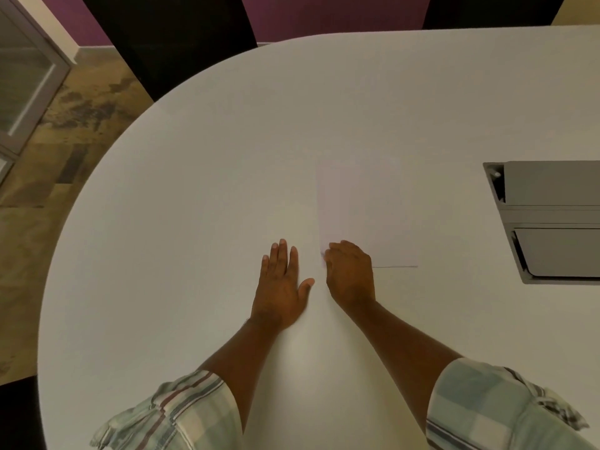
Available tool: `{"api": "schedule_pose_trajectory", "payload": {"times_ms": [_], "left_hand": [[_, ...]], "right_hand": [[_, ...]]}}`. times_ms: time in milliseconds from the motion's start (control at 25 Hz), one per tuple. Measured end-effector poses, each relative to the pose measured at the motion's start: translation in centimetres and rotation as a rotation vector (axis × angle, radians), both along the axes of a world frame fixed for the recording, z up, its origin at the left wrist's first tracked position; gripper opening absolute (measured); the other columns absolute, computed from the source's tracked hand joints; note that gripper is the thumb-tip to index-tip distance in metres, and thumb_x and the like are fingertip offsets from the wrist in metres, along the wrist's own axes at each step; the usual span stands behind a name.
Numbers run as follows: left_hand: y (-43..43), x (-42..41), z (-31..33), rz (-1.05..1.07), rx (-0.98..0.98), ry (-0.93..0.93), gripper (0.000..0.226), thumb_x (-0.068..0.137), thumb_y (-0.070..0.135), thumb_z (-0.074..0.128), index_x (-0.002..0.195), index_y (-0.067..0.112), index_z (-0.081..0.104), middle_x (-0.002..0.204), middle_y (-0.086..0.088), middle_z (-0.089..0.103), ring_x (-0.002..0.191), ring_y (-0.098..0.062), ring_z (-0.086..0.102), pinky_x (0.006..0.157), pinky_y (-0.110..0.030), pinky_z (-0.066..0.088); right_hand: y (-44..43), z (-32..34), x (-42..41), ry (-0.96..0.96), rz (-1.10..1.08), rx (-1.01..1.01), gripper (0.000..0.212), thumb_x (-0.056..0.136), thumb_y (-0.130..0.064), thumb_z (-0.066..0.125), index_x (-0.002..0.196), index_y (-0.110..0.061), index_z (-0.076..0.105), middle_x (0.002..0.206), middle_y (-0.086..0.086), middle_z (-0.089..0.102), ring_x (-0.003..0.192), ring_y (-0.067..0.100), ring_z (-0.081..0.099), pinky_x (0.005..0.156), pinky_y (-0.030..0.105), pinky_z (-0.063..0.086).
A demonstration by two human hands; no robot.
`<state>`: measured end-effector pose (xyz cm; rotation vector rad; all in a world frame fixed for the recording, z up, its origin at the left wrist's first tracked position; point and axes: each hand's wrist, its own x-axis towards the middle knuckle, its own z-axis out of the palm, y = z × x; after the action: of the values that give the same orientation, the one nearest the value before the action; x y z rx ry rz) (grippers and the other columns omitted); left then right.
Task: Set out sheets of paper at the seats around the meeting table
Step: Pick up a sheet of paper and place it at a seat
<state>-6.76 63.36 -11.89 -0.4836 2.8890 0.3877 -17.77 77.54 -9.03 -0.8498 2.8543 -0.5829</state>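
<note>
A white sheet of paper (367,209) lies flat on the white meeting table (201,177), a little right of centre. My right hand (350,274) rests on the sheet's near left corner, fingers curled at its edge; whether they pinch the paper is unclear. My left hand (281,284) lies flat on the bare table just left of the sheet, fingers spread and holding nothing.
A grey recessed cable box with lids (552,219) is set into the table at the right. Two dark chair backs (168,34) (487,9) stand at the far edge. Brown tiled floor (48,177) and a glass door frame (29,69) are at the left.
</note>
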Motion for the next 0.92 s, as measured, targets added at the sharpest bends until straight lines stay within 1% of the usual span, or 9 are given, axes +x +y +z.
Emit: {"api": "schedule_pose_trajectory", "payload": {"times_ms": [80,120,240,400,560,640,720,840,920], "left_hand": [[-0.1,-0.1,0.0,-0.002,0.003,-0.009,0.084,0.105,0.065,0.009,0.168,0.011,-0.009,0.174,-0.014,-0.023,0.16,-0.03,-0.025,0.126,-0.039,-0.02],[-0.1,-0.1,-0.1,-0.001,0.003,-0.01,0.084,0.106,0.064,0.012,0.168,0.011,-0.009,0.174,-0.015,-0.023,0.16,-0.03,-0.024,0.126,-0.039,-0.02],[-0.1,-0.2,0.0,0.003,0.007,-0.023,0.084,0.106,0.064,0.013,0.167,0.011,-0.01,0.173,-0.014,-0.024,0.16,-0.03,-0.025,0.126,-0.039,-0.02],[-0.2,-0.2,0.1,-0.006,0.018,-0.039,0.082,0.108,0.062,0.017,0.167,0.011,-0.011,0.173,-0.014,-0.025,0.16,-0.03,-0.025,0.127,-0.04,-0.019],[-0.4,-0.3,0.4,-0.019,0.032,-0.051,0.083,0.109,0.059,0.023,0.167,0.01,-0.011,0.172,-0.015,-0.025,0.161,-0.031,-0.023,0.128,-0.041,-0.017],[-0.6,-0.3,0.9,-0.025,0.051,-0.068,0.083,0.109,0.058,0.026,0.167,0.009,-0.009,0.173,-0.016,-0.024,0.162,-0.032,-0.021,0.129,-0.042,-0.015],[-0.8,-0.4,1.7,-0.035,0.074,-0.107,0.084,0.109,0.056,0.032,0.168,0.009,-0.007,0.174,-0.018,-0.022,0.162,-0.033,-0.019,0.131,-0.044,-0.01],[-1.7,-1.6,4.0,-0.048,0.13,-0.248,0.089,0.108,0.051,0.046,0.168,0.008,-0.003,0.175,-0.019,-0.018,0.163,-0.033,-0.015,0.132,-0.046,-0.002],[-2.3,-2.9,6.6,0.049,0.297,-0.306,0.086,0.108,0.053,0.047,0.169,0.009,0.005,0.177,-0.016,-0.01,0.164,-0.03,-0.008,0.133,-0.045,0.002]], "right_hand": [[-0.6,0.8,-0.4,-0.033,-0.078,-0.009,0.014,0.099,-0.019,0.07,0.099,-0.008,0.078,0.098,0.008,0.079,0.096,0.028,0.074,0.089,0.039,0.058],[-0.9,1.3,-0.6,-0.074,-0.111,0.02,0.016,0.099,-0.024,0.069,0.098,-0.01,0.077,0.096,0.006,0.078,0.092,0.024,0.073,0.085,0.036,0.06],[-1.7,2.2,-1.1,-0.162,-0.195,0.06,0.028,0.099,-0.038,0.067,0.102,-0.011,0.075,0.098,0.005,0.076,0.089,0.02,0.072,0.085,0.035,0.06],[-2.3,3.1,-1.5,-0.212,-0.301,-0.033,0.046,0.1,-0.048,0.062,0.106,-0.004,0.074,0.101,0.011,0.076,0.093,0.025,0.073,0.087,0.04,0.061],[-2.4,3.6,-2.6,-0.296,-0.447,-0.166,0.037,0.103,-0.034,0.062,0.108,0.001,0.074,0.104,0.014,0.078,0.094,0.027,0.074,0.086,0.034,0.06],[-2.0,4.0,-3.1,-0.308,-0.485,-0.223,0.028,0.102,-0.025,0.065,0.104,0.001,0.075,0.104,0.013,0.079,0.092,0.025,0.074,0.077,0.025,0.054],[-1.3,4.7,-3.3,-0.296,-0.51,-0.283,0.023,0.097,-0.021,0.072,0.1,0.002,0.075,0.104,0.013,0.079,0.093,0.024,0.074,0.076,0.021,0.048],[-0.2,6.0,-3.3,-0.268,-0.544,-0.408,0.018,0.091,-0.015,0.08,0.084,-0.005,0.068,0.097,0.008,0.078,0.083,0.018,0.07,0.067,0.009,0.044],[0.7,6.8,-3.2,-0.246,-0.554,-0.486,0.028,0.091,-0.01,0.079,0.074,-0.011,0.057,0.086,0.004,0.074,0.075,0.015,0.066,0.058,0.004,0.039]]}}
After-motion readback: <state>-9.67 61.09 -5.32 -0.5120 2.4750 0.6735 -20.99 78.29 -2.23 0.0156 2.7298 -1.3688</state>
